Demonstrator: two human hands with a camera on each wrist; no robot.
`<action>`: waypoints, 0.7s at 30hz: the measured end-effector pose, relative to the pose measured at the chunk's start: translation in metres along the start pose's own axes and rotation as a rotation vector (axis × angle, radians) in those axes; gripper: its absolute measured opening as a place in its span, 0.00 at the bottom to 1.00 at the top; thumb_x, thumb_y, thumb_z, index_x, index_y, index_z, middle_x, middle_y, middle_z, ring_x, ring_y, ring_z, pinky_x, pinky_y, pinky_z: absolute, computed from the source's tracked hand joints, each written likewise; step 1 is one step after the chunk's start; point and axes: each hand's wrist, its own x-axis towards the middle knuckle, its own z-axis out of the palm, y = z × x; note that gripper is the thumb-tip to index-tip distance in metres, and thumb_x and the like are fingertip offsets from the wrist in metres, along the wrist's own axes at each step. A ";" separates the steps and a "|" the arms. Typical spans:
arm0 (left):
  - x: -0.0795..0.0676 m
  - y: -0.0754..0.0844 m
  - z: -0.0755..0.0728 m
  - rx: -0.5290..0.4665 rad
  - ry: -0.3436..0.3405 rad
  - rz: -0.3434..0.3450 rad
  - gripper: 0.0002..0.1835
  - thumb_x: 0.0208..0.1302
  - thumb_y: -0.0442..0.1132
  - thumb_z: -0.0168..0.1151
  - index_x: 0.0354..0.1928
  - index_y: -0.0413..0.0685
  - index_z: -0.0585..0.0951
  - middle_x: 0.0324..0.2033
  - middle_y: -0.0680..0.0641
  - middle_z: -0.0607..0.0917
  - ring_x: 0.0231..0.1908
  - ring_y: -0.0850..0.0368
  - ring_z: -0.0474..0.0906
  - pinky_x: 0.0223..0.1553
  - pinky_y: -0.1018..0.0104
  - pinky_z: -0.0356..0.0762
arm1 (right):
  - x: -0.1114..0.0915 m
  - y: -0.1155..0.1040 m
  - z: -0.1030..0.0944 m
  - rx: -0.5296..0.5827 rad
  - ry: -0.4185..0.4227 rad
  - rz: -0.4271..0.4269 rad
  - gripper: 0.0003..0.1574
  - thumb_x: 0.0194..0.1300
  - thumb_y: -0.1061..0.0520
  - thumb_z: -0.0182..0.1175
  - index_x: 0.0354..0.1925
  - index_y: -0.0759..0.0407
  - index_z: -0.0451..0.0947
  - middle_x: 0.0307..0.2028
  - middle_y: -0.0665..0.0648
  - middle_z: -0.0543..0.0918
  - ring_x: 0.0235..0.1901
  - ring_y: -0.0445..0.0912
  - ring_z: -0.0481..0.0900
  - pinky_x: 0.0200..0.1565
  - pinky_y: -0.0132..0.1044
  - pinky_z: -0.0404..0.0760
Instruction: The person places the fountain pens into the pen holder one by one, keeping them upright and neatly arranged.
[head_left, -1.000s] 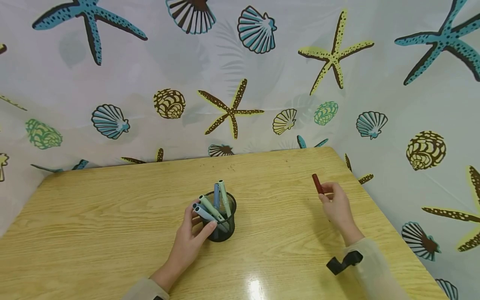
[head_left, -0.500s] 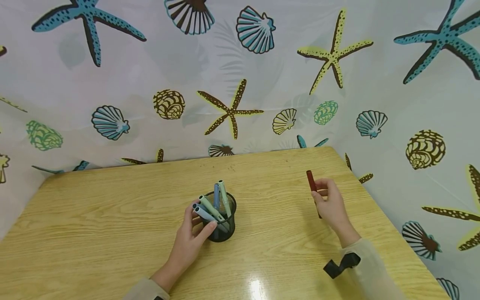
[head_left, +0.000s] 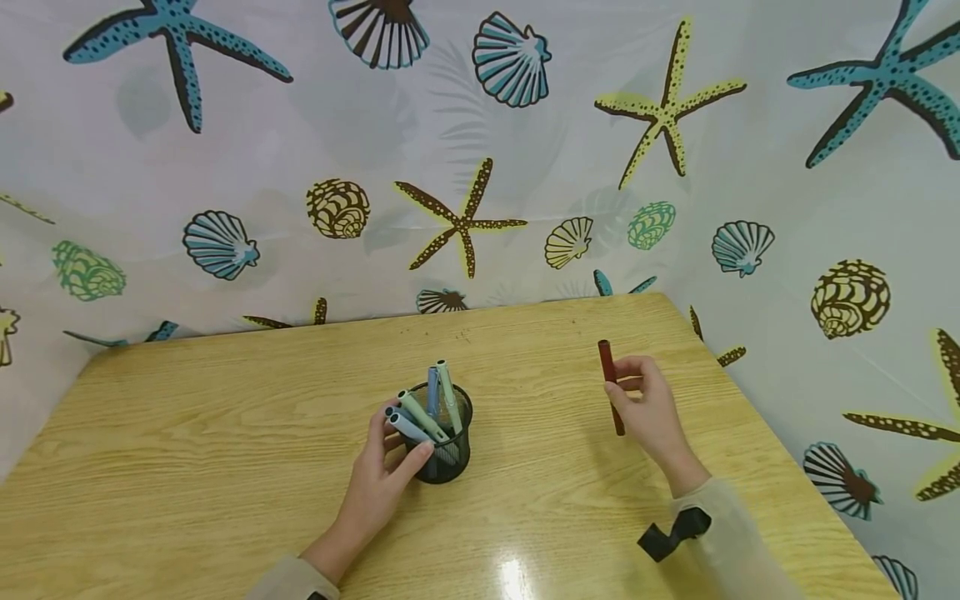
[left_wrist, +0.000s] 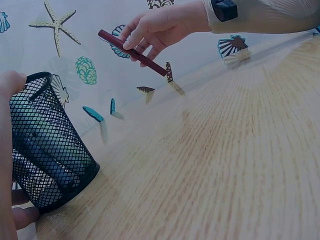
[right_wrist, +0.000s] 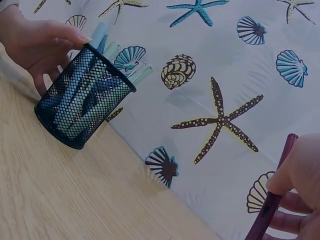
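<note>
A black mesh pen cup [head_left: 444, 468] stands on the wooden table, holding several light blue and pale green pens [head_left: 447, 396] that lean in different directions. My left hand [head_left: 375, 475] grips the cup from its left side, thumb near the front rim and fingers around the back. Off to the right, my right hand [head_left: 651, 408] pinches a dark red pen [head_left: 606, 360] between thumb and fingers. That pen [left_wrist: 111, 40] is held up over the tabletop, tilted, as the left wrist view shows. In the right wrist view the cup [right_wrist: 82, 100] is across from the red pen [right_wrist: 260, 225].
The wooden table [head_left: 225, 400] reaches back to a white cloth [head_left: 285, 150] printed with starfish and shells, which also hangs along the right side. A black strap [head_left: 675, 533] is around the right sleeve's cuff, with a loose end sticking out.
My right hand has moved left with the red pen, which now stands more upright and shows more of its length. The left hand and the cup have stayed put.
</note>
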 end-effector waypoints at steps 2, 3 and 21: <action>0.000 -0.001 0.000 0.004 0.001 -0.004 0.34 0.63 0.45 0.61 0.67 0.63 0.56 0.54 0.42 0.70 0.54 0.47 0.71 0.51 0.51 0.73 | -0.004 -0.012 0.002 0.008 -0.004 -0.012 0.17 0.65 0.68 0.55 0.50 0.70 0.65 0.46 0.66 0.71 0.43 0.57 0.74 0.39 0.34 0.76; 0.000 -0.001 0.000 0.007 0.002 -0.004 0.34 0.63 0.45 0.61 0.67 0.64 0.56 0.54 0.42 0.70 0.54 0.47 0.71 0.51 0.50 0.73 | -0.006 -0.017 0.002 0.009 -0.005 -0.018 0.16 0.64 0.68 0.55 0.50 0.71 0.65 0.46 0.67 0.71 0.42 0.58 0.74 0.39 0.33 0.76; 0.000 -0.001 0.000 0.009 -0.001 -0.002 0.34 0.63 0.46 0.61 0.67 0.64 0.55 0.54 0.42 0.70 0.54 0.46 0.71 0.50 0.49 0.73 | 0.000 -0.015 0.028 0.073 -0.034 -0.078 0.16 0.63 0.64 0.59 0.49 0.64 0.68 0.44 0.62 0.74 0.41 0.53 0.76 0.39 0.36 0.78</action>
